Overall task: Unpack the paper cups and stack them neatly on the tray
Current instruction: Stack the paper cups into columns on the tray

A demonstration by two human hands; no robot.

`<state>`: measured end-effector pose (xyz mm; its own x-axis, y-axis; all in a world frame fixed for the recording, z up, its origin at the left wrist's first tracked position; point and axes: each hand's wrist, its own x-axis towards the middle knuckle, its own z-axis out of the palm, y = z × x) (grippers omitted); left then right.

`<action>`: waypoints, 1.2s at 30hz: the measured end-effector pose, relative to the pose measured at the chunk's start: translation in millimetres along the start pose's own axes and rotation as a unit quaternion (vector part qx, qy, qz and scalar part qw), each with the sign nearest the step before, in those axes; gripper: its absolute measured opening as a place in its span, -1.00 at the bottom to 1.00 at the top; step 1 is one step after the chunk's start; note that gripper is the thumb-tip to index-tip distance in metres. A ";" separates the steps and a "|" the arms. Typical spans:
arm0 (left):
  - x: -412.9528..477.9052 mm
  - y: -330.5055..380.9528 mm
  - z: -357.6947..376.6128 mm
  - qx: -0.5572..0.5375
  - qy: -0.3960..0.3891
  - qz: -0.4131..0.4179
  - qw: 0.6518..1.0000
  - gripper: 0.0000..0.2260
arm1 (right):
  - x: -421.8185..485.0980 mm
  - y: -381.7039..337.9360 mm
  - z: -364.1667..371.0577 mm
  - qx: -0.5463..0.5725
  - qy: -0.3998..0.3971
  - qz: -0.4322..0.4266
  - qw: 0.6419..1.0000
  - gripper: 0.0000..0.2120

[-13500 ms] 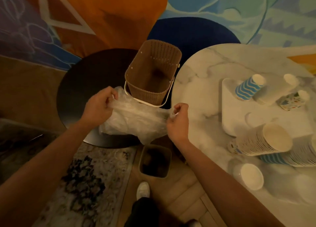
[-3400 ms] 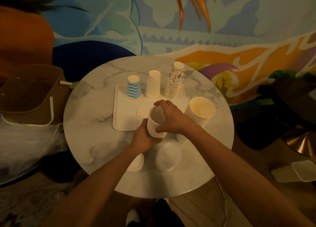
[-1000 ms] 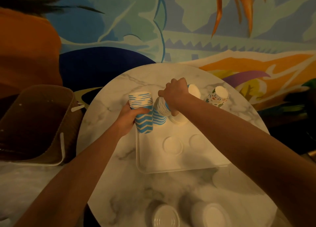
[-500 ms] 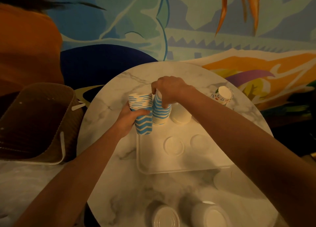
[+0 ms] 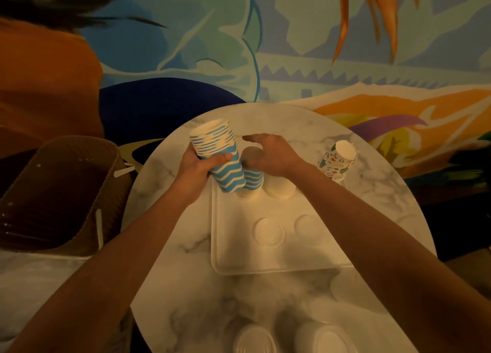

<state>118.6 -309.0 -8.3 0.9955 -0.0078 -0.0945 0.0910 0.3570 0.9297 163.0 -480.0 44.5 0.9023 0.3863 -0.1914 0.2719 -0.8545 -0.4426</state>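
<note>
My left hand (image 5: 202, 166) grips a stack of blue-and-white wavy paper cups (image 5: 220, 156), tilted with the rims toward the far left, above the far left corner of the white tray (image 5: 265, 257). A second blue striped stack (image 5: 253, 181) stands upside down on the tray beside it. My right hand (image 5: 268, 153) hovers over that stack with relaxed fingers, holding nothing. A plain white cup stack (image 5: 280, 190) stands on the tray under my right wrist. A floral cup stack (image 5: 338, 161) stands on the marble table to the right of the tray.
The round marble table (image 5: 172, 286) holds two white cup stacks (image 5: 255, 339) at its near edge, partly cut off. A brown woven basket (image 5: 58, 193) sits left of the table, with clear plastic wrap (image 5: 32, 286) below it. A painted wall rises behind.
My right hand has let go of the second blue stack, which now stands on the tray. My left hand has tilted and lifted its blue stack.
</note>
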 end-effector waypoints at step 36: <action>1.2 -25.1 44.8 0.021 0.102 -0.113 0.988 -0.58 | -28.1 37.7 -39.8 0.293 0.262 0.196 0.898 -0.34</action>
<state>118.7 -359.8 -15.7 0.9238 0.1078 -0.3673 0.3154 0.3295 0.8899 161.2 -536.9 68.0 0.9655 -0.2526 -0.0632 -0.1861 -0.4999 -0.8458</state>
